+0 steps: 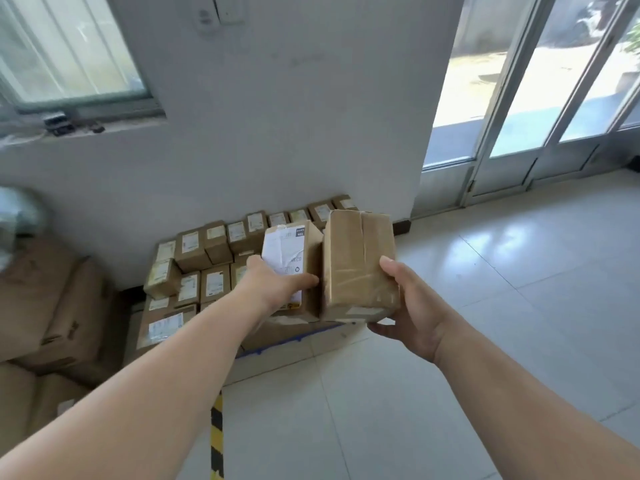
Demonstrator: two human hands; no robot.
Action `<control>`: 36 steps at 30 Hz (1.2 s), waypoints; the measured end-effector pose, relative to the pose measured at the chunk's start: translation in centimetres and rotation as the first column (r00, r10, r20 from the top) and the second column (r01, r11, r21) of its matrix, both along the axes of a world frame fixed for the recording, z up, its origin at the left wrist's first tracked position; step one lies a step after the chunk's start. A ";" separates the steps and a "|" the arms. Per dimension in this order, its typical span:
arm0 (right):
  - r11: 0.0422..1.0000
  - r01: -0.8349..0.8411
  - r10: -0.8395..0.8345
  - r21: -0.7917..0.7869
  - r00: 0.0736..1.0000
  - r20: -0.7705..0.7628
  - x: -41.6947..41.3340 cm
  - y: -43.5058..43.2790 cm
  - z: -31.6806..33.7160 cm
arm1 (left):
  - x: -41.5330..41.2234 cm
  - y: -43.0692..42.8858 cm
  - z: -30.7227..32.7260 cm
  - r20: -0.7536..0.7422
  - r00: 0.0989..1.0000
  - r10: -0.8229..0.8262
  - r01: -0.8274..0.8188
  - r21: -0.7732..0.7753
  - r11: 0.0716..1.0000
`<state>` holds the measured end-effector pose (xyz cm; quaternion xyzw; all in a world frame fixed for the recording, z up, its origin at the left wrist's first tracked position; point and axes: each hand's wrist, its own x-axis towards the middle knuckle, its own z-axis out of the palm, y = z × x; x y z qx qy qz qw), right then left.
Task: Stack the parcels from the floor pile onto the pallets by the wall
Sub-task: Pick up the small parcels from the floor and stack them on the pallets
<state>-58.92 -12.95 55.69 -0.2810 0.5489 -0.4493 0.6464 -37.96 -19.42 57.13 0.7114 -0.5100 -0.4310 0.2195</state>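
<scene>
Head view is showing two parcels being carried side by side above the stacked parcels (pixel 194 251) by the wall (pixel 277 133). The left hand (pixel 277 285) is gripping a labelled parcel (pixel 294 252), thumb across its face; the right hand (pixel 415 306) is cupping a taped parcel (pixel 360 268) from below and the side. The two seem to be touching, so one could be nudging the other loose. Glossy tape is probably risking a slip, and a careless drop could be toppling the tilted box (pixel 161 278) at the stack's left edge
</scene>
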 end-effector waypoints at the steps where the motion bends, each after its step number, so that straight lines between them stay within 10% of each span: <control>1: 1.000 -0.008 0.007 0.009 0.998 0.058 1.2 -0.4 0.4 | 1.5 0.1 0.4 -0.019 0.999 0.035 -0.035 0.007 0.999; 5: 0.997 -0.034 0.023 0.071 0.987 0.159 6.8 -2.0 1.1 | 7.9 0.1 1.8 -0.049 0.991 0.124 -0.123 0.019 0.992; 14: 0.999 -0.034 0.033 0.002 0.976 -0.216 22.5 -6.6 2.0 | 22.8 -0.9 3.7 -0.026 0.980 0.197 -0.198 -0.017 0.980; 21: 0.977 -0.214 0.213 0.021 0.952 -0.220 30.9 -8.4 2.4 | 30.9 -1.9 4.0 -0.015 0.975 0.224 -0.224 -0.047 0.973; 29: 0.976 -0.183 0.157 0.120 0.968 0.198 33.5 -12.5 3.7 | 35.1 -4.4 4.0 -0.021 0.950 0.313 -0.313 -0.045 0.949; 36: 0.961 -0.262 0.253 0.090 0.962 0.104 34.7 -19.3 2.7 | 35.0 -9.9 4.2 -0.070 0.918 0.391 -0.394 -0.045 0.918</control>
